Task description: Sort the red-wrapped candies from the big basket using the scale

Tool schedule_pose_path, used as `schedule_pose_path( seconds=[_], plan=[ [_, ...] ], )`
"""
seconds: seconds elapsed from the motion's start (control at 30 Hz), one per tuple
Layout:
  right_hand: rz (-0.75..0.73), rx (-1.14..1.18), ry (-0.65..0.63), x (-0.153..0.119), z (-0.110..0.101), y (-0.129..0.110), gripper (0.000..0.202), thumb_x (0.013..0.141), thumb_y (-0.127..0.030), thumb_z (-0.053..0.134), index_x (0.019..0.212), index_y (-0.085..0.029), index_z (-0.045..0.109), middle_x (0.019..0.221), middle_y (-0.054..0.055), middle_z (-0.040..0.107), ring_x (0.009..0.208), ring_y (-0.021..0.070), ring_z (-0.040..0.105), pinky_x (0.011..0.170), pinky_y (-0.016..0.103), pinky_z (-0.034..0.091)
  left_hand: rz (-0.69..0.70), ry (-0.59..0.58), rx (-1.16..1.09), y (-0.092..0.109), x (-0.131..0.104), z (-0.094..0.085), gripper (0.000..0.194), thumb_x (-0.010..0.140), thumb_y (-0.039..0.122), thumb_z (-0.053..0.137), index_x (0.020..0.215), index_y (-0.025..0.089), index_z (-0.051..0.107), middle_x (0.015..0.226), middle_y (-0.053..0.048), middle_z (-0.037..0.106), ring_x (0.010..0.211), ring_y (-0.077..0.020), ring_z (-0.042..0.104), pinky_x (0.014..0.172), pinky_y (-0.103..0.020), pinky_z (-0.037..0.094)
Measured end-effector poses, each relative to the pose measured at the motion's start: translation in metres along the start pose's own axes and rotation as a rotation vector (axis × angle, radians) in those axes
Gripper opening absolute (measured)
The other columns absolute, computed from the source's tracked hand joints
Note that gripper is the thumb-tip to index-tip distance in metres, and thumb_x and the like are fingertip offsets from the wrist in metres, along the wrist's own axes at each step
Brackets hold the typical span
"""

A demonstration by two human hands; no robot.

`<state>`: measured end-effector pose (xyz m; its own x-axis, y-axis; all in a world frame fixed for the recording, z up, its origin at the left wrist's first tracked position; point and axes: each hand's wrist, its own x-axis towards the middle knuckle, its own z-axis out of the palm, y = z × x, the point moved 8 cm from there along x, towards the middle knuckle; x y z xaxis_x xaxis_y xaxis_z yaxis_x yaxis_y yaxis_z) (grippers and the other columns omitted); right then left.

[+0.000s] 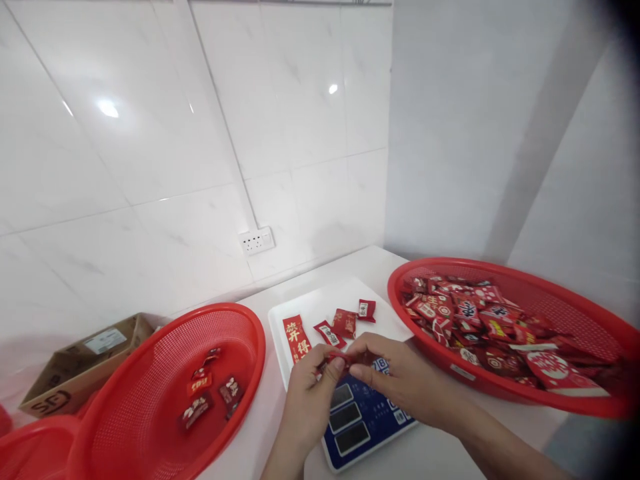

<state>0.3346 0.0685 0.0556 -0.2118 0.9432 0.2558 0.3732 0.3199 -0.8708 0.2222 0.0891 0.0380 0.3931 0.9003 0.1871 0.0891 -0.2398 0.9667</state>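
Note:
Over the scale, my left hand [313, 393] and my right hand [400, 377] meet with fingertips closed around a small red candy packet [341, 357], mostly hidden by the fingers. Below them is the blue panel of a digital scale [367, 427] with dark display windows. On its white pan [310, 303], just beyond my hands, lie a long red packet with gold characters [296, 337], a red packet with a white label [330, 335], a square dark red packet [345, 323] and a small red packet [367, 310].
To the right stands a red basket [480, 267] heaped with red snack packets [470, 317]. On the left a red basket [257, 333] holds several small packets [195, 410]. Behind it sits a cardboard box [65, 373]. A socket [257, 241] is on the tiled wall.

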Motion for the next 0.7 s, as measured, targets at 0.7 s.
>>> schedule_pose_path(
  seconds=[0.7],
  plan=[
    [0.099,0.305,0.074,-0.007,0.007,0.025,0.019,0.073,-0.033,0.063,0.074,-0.016,0.056,0.064,-0.004,0.051,0.059,0.0093,0.044,0.056,0.021,0.035,0.029,0.065,0.171,-0.004,-0.003,-0.003,0.026,0.078,0.045,0.054,0.078,0.021,0.065,0.07,0.0,0.062,0.067,-0.0171,0.055,0.063,-0.025,0.044]
  ],
)
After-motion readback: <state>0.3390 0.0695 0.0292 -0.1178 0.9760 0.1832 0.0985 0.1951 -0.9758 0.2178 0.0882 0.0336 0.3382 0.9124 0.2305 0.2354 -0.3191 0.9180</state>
